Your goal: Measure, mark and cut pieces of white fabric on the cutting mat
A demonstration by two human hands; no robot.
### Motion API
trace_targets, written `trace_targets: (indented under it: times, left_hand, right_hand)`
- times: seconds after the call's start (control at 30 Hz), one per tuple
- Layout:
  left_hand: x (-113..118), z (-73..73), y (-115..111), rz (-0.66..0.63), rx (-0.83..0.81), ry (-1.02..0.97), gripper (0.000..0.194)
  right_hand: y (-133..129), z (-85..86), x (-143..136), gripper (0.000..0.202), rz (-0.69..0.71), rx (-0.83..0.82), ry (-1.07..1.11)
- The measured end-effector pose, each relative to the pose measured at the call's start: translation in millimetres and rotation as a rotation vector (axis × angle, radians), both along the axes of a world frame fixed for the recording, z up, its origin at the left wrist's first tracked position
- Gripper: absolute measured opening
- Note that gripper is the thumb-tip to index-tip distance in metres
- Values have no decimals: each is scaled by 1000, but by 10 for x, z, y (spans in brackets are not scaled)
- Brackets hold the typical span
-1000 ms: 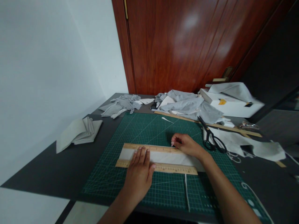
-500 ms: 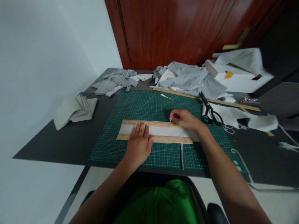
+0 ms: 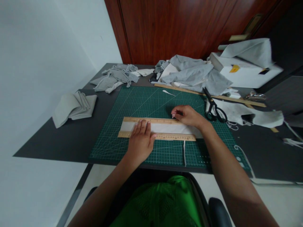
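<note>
My left hand [image 3: 141, 141] lies flat with its fingers spread over a white strip of fabric [image 3: 165, 127] and the wooden ruler edges on it. One ruler [image 3: 175, 136] runs along the near side of the strip, another [image 3: 158, 120] along its far side. At the far ruler's right part, my right hand [image 3: 187, 115] is closed in a pinch; what its fingertips hold is too small to make out. Everything rests on a green cutting mat [image 3: 146, 102]. A thin light strip [image 3: 184, 154] lies below the near ruler.
Black scissors [image 3: 214, 108] lie right of my right hand, by a white fabric piece [image 3: 265, 118]. Behind are a long wooden ruler [image 3: 180, 89], grey cloth heaps [image 3: 189, 74] and a white box [image 3: 246, 74]. Folded fabric [image 3: 74, 107] sits at the left.
The whole view has shifted slightly, with the table appearing a little higher. Both hands keep nearly the same places on the rulers and fabric.
</note>
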State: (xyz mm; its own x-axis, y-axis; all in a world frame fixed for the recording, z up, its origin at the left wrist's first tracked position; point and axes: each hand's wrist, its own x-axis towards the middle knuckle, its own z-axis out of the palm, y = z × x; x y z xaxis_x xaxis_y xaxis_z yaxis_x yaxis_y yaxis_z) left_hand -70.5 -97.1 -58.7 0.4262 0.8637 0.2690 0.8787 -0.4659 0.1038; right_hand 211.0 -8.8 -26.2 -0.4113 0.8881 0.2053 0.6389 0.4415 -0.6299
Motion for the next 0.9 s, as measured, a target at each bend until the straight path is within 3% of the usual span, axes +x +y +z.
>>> trace_targets:
  times: [0.9]
  left_hand:
    - [5, 15, -11, 2, 10, 19, 63]
  right_hand:
    - [-26, -4, 17, 11, 45, -148, 100]
